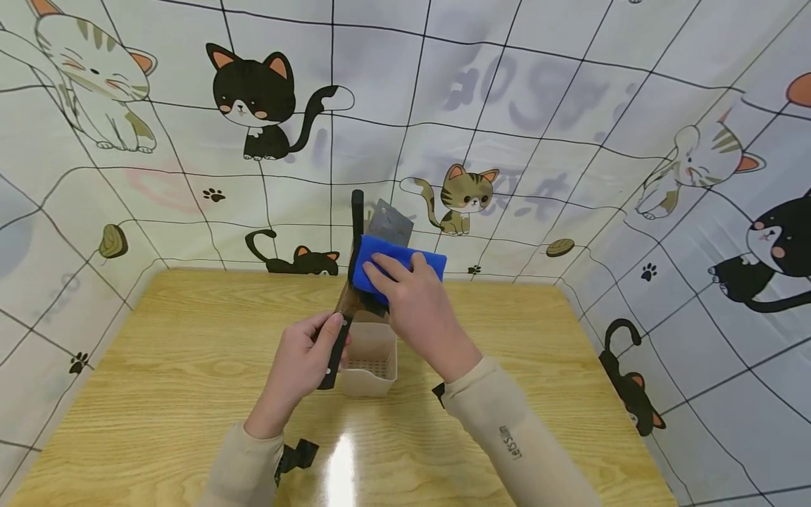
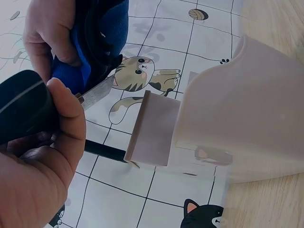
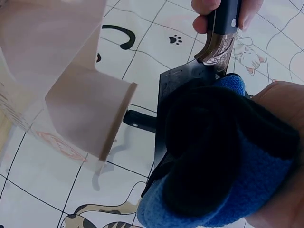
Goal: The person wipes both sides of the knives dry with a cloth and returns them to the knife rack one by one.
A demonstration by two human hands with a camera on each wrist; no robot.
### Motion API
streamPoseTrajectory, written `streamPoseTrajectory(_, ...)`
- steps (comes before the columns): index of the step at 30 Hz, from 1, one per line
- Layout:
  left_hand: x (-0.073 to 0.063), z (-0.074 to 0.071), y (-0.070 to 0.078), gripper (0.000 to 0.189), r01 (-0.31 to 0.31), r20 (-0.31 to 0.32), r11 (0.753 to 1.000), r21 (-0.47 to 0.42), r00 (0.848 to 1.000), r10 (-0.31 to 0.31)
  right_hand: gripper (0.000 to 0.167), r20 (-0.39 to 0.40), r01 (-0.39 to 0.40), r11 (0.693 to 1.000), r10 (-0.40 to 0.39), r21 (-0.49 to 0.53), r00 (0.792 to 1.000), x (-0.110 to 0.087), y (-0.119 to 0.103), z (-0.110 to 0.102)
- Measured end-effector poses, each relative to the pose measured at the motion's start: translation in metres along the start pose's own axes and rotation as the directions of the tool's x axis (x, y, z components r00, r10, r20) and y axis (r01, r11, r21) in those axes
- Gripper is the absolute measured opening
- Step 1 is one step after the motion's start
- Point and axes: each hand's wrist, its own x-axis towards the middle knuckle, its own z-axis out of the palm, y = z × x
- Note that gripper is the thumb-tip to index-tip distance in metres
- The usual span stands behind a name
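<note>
My left hand grips the black handle of a cleaver, which has a patterned metal collar. The broad grey blade slants up and away over a pale plastic holder. With my right hand I hold a folded blue cloth around the blade, so much of the metal is hidden. In the right wrist view, the cloth's dark folds bunch over the blade, a strip of its flat face showing beside them. Another black handle sticks up at the back of the holder.
The holder stands on a wood-grain table, with slots in its floor. Behind the table and along both sides hangs a white grid-lined sheet printed with cats. A dark strap end shows by my left sleeve.
</note>
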Motion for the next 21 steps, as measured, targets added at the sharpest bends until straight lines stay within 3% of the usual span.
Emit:
streamPoseTrajectory(10, -0.004, 0.0, 0.001, 0.035, -0.02, 0.006, 1.0, 0.016, 1.0, 0.02, 0.045, 0.034, -0.099, 0.995, 0.1, -0.028, 0.994, 0.005, 0.021, 0.002)
streamPoseTrajectory(21, -0.007, 0.001, 0.002, 0.032, -0.022, 0.008, 0.999, 0.045, 1.0, 0.022, 0.047, 0.11, -0.21, 0.976, 0.215, -0.054, 0.97, 0.01, 0.047, 0.003)
